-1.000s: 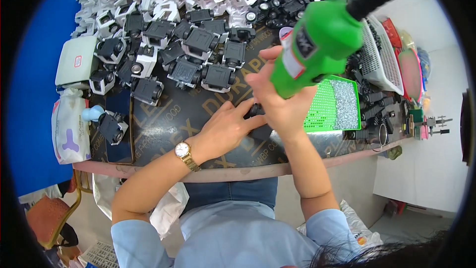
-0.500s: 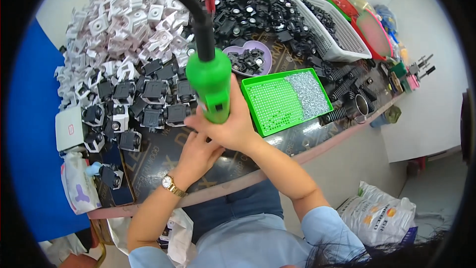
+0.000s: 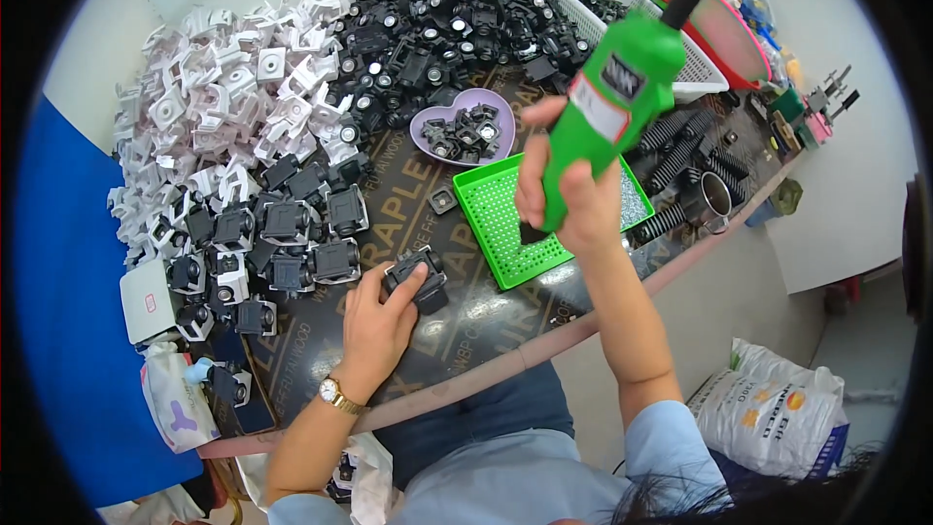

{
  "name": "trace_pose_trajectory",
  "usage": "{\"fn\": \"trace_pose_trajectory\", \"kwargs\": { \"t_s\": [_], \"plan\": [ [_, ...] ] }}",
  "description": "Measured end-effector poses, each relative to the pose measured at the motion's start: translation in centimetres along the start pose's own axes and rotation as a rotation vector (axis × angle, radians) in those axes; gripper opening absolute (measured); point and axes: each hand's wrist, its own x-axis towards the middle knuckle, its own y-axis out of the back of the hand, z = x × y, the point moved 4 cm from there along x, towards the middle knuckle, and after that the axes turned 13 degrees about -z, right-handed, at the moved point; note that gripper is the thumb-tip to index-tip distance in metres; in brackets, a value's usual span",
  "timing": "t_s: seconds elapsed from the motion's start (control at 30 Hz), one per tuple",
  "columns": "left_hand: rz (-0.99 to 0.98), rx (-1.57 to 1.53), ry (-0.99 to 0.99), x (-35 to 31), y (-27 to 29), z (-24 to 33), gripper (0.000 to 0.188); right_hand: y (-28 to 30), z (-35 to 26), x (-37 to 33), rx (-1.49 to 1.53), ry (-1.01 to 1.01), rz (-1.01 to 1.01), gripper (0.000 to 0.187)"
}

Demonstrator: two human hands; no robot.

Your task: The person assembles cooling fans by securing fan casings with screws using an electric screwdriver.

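A green electric screwdriver [image 3: 607, 102] is gripped in my right hand [image 3: 588, 199], held tilted with its dark tip over the perforated green tray [image 3: 476, 224]. Small silver screws [image 3: 637, 204] show in the tray's right part, partly covered by that hand. My left hand [image 3: 379, 321] is closed on a black plastic assembly [image 3: 416, 280] on the tabletop, thumb and fingers at its sides. Left of it stand several similar black-and-white assemblies [image 3: 287, 224]. A small dark square part [image 3: 442, 200] lies beside the tray's left edge.
White plastic housings [image 3: 233, 87] and black parts [image 3: 437, 29] are heaped at the back. A purple heart-shaped dish [image 3: 505, 126] holds more black parts. Black springs [image 3: 671, 160] and a metal cup [image 3: 705, 199] lie right of the tray. A white box [image 3: 148, 301] stands far left.
My right hand has carried the screwdriver from above my left hand rightward to over the tray, tilting it. The assembly at my left hand, hidden before, now shows.
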Motion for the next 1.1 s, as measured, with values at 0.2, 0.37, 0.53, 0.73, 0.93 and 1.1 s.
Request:
{"fn": "trace_pose_trajectory", "kwargs": {
  "t_s": [0.2, 0.37, 0.53, 0.73, 0.93, 1.1],
  "plan": [
    [0.029, 0.005, -0.025, 0.0, 0.0, -0.1, 0.057, -0.6, 0.9, -4.1, -0.018, -0.114, 0.068, 0.076],
    [0.016, 0.002, -0.028, -0.1, 0.1, -0.1, 0.057, -0.9, 2.0, -4.4, -0.029, -0.112, 0.087, 0.077],
    [0.02, 0.011, -0.02, 0.0, 0.3, -0.1, 0.058, -0.8, 2.0, -3.9, -0.129, -0.139, 0.036, 0.077],
    [0.015, 0.035, -0.023, -0.5, 0.5, 0.0, 0.058, -1.0, 2.1, -4.0, -0.068, -0.12, 0.051, 0.068],
    [0.034, 0.043, -0.031, -0.7, 0.6, 0.1, 0.057, -1.3, 2.3, -4.4, -0.103, -0.098, 0.032, 0.064],
    [0.047, 0.025, -0.022, -1.0, 1.2, 0.2, 0.052, -1.6, 2.1, -4.1, -0.17, -0.129, 0.125, 0.067]
  ]
}}
